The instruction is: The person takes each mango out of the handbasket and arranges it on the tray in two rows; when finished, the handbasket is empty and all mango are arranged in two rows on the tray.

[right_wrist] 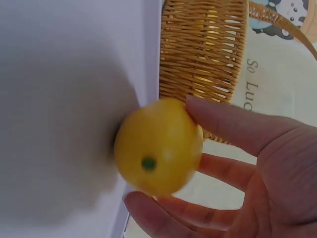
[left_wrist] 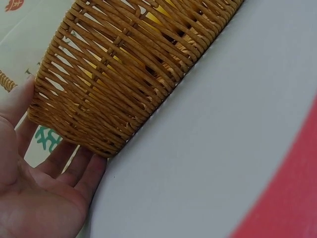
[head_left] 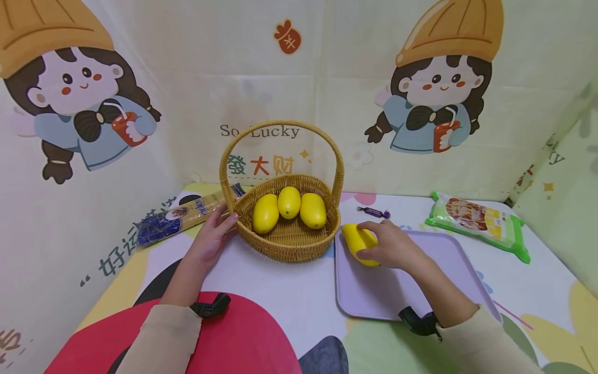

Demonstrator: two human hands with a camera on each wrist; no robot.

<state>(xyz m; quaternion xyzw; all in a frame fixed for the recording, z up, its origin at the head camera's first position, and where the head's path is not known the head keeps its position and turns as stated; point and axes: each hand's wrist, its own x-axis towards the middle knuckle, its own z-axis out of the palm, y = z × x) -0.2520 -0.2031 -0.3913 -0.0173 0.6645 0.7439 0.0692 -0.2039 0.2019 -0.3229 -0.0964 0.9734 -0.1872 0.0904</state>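
A wicker basket (head_left: 288, 252) with a tall arched handle holds three yellow mangoes (head_left: 266, 213). At its left end my left hand (head_left: 214, 240) touches the wicker with a loosely spread thumb and fingers; the left wrist view shows the fingertips at the basket's lower wall (left_wrist: 116, 89). My right hand (head_left: 391, 244) grips another yellow mango (head_left: 358, 240) over the left side of a lilac tray (head_left: 420, 291). In the right wrist view the thumb and fingers are around this mango (right_wrist: 161, 148), whose green stem spot faces the camera.
Behind my left hand lies a long pasta packet (head_left: 175, 217). A small purple-wrapped candy (head_left: 374, 212) is beyond the tray, and a green-and-white food bag (head_left: 478, 223) lies at the back right. A printed cloth wall (head_left: 327, 98) rises behind the table.
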